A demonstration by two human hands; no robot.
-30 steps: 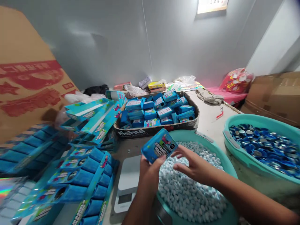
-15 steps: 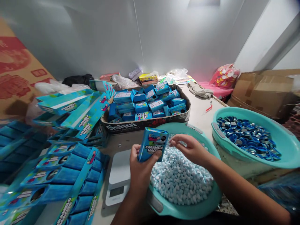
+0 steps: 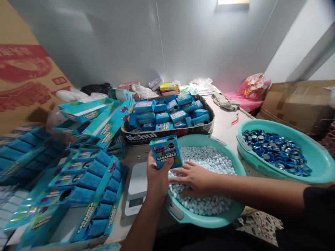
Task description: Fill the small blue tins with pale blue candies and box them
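My left hand (image 3: 158, 179) is closed around a small blue candy box (image 3: 166, 151) marked "Caramelo", thumb across its front. The box stands nearly upright above the left rim of a turquoise basin (image 3: 209, 221). Small pale blue and white candies (image 3: 216, 160) fill much of that basin. On top of them lies my right hand (image 3: 196, 179), palm down with fingers apart, just right of and below the box. The fingertips are partly among the candies. Behind the left wrist sits a white kitchen scale (image 3: 138, 179).
A cardboard tray (image 3: 167, 135) heaped with blue candy boxes stands behind the basin. Display cartons (image 3: 98, 184) holding similar boxes are stacked at left. At right, another turquoise basin (image 3: 323, 164) contains blue and silver caps (image 3: 272, 150). A grey cloth (image 3: 225, 101) lies at the back.
My right hand has come down from beside the box onto the candies, its fingers spreading. The left hand still holds the box, now slightly further left and higher in view.
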